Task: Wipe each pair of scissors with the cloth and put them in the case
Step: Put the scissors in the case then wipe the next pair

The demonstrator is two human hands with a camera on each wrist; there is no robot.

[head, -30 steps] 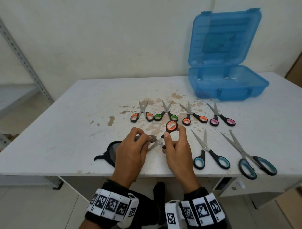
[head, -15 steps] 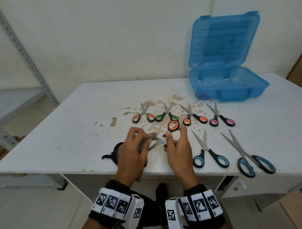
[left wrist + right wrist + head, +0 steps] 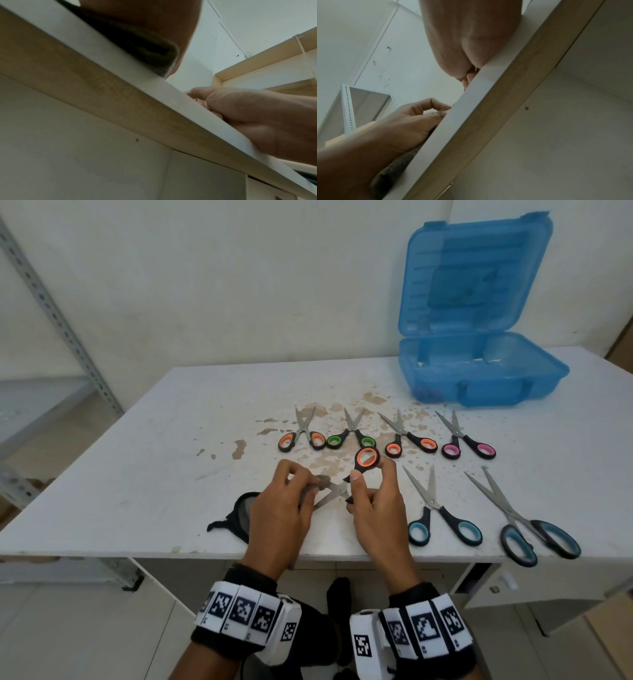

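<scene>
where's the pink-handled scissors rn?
In the head view, the pink-handled scissors lie on the table at the right end of the back row, just in front of the open blue case, beside an orange-handled pair.

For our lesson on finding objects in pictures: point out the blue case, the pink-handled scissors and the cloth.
blue case (image 3: 442, 386), head view, front wall of the open base.
pink-handled scissors (image 3: 467, 440), head view, black handle arm just below the pivot.
cloth (image 3: 239, 513), head view, dark part lying on the table beside the left hand.

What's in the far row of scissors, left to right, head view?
Orange-handled scissors → green-handled scissors → second orange-handled scissors → pink-handled scissors.
</scene>
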